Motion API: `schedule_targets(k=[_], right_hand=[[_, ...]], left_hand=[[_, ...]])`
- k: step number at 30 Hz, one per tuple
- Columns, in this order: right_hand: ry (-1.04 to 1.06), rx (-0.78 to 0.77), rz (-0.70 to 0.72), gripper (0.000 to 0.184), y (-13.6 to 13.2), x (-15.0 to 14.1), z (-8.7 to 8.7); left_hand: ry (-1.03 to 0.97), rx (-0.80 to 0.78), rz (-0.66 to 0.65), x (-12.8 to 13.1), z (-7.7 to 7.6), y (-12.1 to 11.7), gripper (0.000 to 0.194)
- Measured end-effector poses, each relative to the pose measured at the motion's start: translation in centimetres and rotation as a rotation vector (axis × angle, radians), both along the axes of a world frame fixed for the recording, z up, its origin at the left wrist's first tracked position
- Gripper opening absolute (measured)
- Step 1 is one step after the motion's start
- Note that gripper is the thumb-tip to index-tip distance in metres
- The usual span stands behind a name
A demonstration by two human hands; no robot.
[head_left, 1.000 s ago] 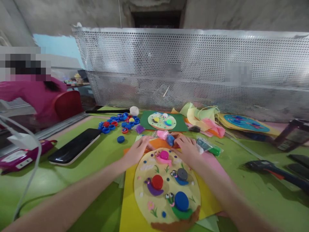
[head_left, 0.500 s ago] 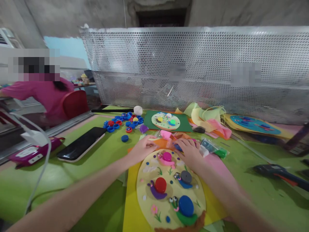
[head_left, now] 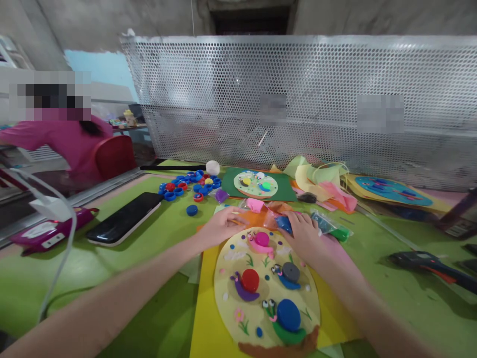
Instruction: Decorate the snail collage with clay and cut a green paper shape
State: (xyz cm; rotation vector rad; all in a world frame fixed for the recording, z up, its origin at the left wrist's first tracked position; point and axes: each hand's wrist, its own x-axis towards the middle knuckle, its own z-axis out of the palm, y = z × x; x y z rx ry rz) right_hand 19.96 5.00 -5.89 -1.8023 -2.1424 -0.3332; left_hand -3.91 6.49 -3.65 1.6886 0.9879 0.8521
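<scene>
In front of me lies a cream oval board (head_left: 233,318) on yellow card (head_left: 203,308). It bears clay snails with bottle-cap shells: a red cap (head_left: 250,281), a blue cap (head_left: 288,315), a grey cap (head_left: 290,272) and a pink one. My left hand (head_left: 223,223) is at the oval's far left edge, fingers apart, with nothing visible in them. At the far right edge, my right hand (head_left: 303,232) has its fingers curled round a small packet of blue clay (head_left: 283,223). Its palm side is hidden.
Left are a phone (head_left: 126,219), a magenta power strip (head_left: 52,231) with a white cable, and several loose bottle caps (head_left: 192,210). A green card (head_left: 229,184) with another decorated oval stands behind. Clay packets (head_left: 328,226) and a glue gun (head_left: 428,263) lie right. A person sits far left.
My right hand has shifted slightly right, and the blue clay packet has moved with it. My left hand has moved a little right, its fingers more spread. The view has tilted slightly.
</scene>
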Motion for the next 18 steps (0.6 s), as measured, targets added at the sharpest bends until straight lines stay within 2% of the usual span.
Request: schedule_targets(k=[5,18], right_hand=[[0.016,0.002,-0.023,0.034,-0.23,-0.16,0.20],[0.046,0.003,-0.035,0.030,-0.19,0.02,-0.30]], left_hand=[[-0.067,0.004,-0.075,0.06,0.15,-0.18,0.042],[-0.176,-0.041,-0.145,0.24,0.42,-0.55,0.040]])
